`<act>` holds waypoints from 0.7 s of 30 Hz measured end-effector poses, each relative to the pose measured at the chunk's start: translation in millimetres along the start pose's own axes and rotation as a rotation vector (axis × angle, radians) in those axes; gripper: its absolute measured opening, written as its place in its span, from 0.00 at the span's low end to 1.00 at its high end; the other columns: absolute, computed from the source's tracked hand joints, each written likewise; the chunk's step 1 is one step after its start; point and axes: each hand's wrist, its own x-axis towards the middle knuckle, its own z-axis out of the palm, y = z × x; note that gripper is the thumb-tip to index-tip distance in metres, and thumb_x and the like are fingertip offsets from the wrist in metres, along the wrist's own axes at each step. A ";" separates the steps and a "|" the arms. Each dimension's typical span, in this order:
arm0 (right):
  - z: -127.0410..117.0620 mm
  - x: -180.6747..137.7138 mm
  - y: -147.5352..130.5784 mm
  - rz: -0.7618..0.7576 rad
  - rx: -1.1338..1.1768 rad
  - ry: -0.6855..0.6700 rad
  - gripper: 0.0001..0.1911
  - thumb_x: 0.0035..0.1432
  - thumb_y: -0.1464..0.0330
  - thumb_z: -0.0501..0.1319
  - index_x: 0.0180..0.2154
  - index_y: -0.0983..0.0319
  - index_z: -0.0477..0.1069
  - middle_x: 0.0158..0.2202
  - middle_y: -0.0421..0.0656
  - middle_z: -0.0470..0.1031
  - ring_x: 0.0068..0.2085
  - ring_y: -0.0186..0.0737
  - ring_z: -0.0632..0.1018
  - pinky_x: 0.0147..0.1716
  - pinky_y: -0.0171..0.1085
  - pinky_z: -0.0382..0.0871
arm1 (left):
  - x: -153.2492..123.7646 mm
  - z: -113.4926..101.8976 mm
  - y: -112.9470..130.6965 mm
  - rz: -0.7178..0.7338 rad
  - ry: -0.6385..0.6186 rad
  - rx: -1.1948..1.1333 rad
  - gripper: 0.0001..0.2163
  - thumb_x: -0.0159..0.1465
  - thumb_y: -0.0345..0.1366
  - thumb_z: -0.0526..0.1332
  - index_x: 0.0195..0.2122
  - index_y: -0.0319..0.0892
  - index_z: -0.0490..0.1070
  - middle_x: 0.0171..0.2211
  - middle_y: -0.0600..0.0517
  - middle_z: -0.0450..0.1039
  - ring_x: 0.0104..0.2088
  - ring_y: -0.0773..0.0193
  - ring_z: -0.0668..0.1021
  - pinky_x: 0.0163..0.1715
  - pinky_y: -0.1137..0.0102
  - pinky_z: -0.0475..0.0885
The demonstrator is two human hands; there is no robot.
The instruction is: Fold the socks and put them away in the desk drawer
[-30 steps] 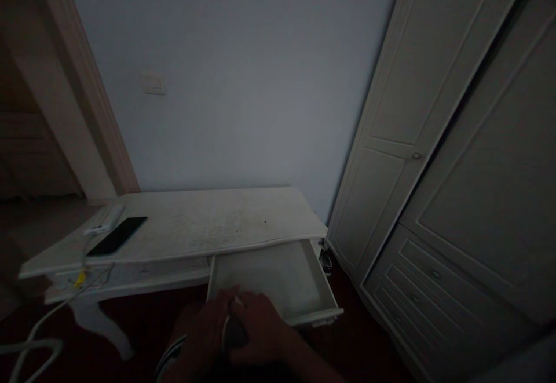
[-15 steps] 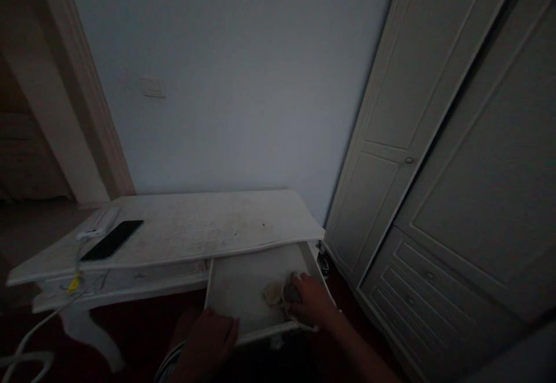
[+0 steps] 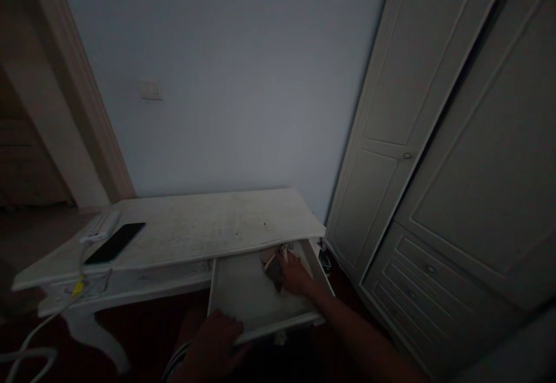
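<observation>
A white drawer (image 3: 243,296) stands pulled out of a low white table (image 3: 186,226). My left hand (image 3: 219,336) is closed over the drawer's front left corner. Inside, toward the back right, my right hand (image 3: 295,273) is closed on a grey-and-beige bundle (image 3: 273,268) that looks like soft cloth. Its exact kind is hard to make out in the dim light, and my fingers cover part of it. Whitish strands show beside the fingertips.
On the table's left end lie a dark phone (image 3: 115,244) and a white power strip or charger (image 3: 102,226) with a cable (image 3: 39,331) hanging down. A tall white wardrobe (image 3: 386,186) stands close on the right. Behind the table is a pale blue wall (image 3: 234,93).
My right hand has moved the bundle from the drawer's front right toward its back, near the tabletop edge. My left hand has stayed at the front left corner.
</observation>
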 end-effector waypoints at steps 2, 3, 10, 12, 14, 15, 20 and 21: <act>-0.7 21.4 -3.9 -0.017 0.012 0.069 0.44 0.60 0.67 0.66 0.74 0.61 0.53 0.74 0.60 0.54 0.73 0.62 0.59 0.69 0.57 0.50 | -1.2 6.4 -2.1 -0.008 0.017 0.008 0.08 0.67 0.44 0.64 0.42 0.48 0.78 0.40 0.49 0.83 0.43 0.53 0.82 0.52 0.56 0.73; 0.5 31.6 -7.9 -0.023 0.020 0.102 0.42 0.60 0.67 0.66 0.73 0.61 0.55 0.73 0.59 0.57 0.72 0.60 0.60 0.69 0.56 0.51 | -1.5 8.2 -2.9 -0.009 0.016 0.011 0.08 0.67 0.44 0.64 0.43 0.48 0.78 0.40 0.49 0.83 0.43 0.53 0.82 0.52 0.56 0.73; 27.9 66.1 -54.5 -0.045 0.064 0.251 0.37 0.60 0.62 0.67 0.68 0.64 0.64 0.69 0.60 0.64 0.70 0.63 0.63 0.69 0.57 0.51 | 3.8 -8.6 3.8 -0.058 -0.093 0.019 0.09 0.69 0.43 0.62 0.43 0.48 0.79 0.41 0.47 0.83 0.45 0.51 0.83 0.52 0.56 0.74; 37.3 66.8 -73.1 -0.119 0.071 0.237 0.40 0.56 0.60 0.70 0.67 0.61 0.64 0.70 0.57 0.64 0.69 0.63 0.64 0.68 0.58 0.53 | 5.9 -15.4 6.8 -0.072 -0.123 0.015 0.10 0.70 0.44 0.62 0.44 0.47 0.79 0.42 0.47 0.84 0.46 0.51 0.83 0.52 0.56 0.73; 46.1 67.6 -95.9 -0.236 0.073 0.185 0.45 0.49 0.58 0.75 0.67 0.57 0.65 0.70 0.53 0.65 0.68 0.61 0.67 0.67 0.54 0.57 | 7.1 -19.0 8.1 -0.093 -0.157 0.017 0.10 0.69 0.44 0.62 0.44 0.47 0.79 0.43 0.46 0.84 0.47 0.50 0.83 0.52 0.56 0.73; 49.9 68.4 -107.6 -0.297 0.072 0.154 0.47 0.46 0.57 0.76 0.66 0.55 0.66 0.68 0.51 0.67 0.66 0.59 0.69 0.66 0.53 0.60 | 7.5 -19.7 8.2 -0.104 -0.169 0.020 0.10 0.69 0.44 0.63 0.45 0.47 0.80 0.44 0.45 0.84 0.47 0.49 0.83 0.51 0.56 0.74; 53.5 72.3 -134.8 -0.488 0.042 0.025 0.42 0.49 0.59 0.76 0.64 0.57 0.68 0.58 0.50 0.77 0.57 0.57 0.77 0.57 0.49 0.69 | 8.6 -21.1 6.7 -0.137 -0.180 0.026 0.11 0.65 0.44 0.67 0.45 0.47 0.80 0.46 0.44 0.84 0.49 0.46 0.82 0.52 0.56 0.74; 51.0 71.4 -131.3 -0.518 0.035 -0.003 0.39 0.50 0.59 0.76 0.62 0.57 0.70 0.56 0.49 0.78 0.56 0.56 0.78 0.56 0.48 0.70 | 9.0 -22.5 6.6 -0.134 -0.173 0.015 0.12 0.65 0.45 0.67 0.46 0.47 0.80 0.47 0.44 0.84 0.50 0.46 0.82 0.52 0.55 0.74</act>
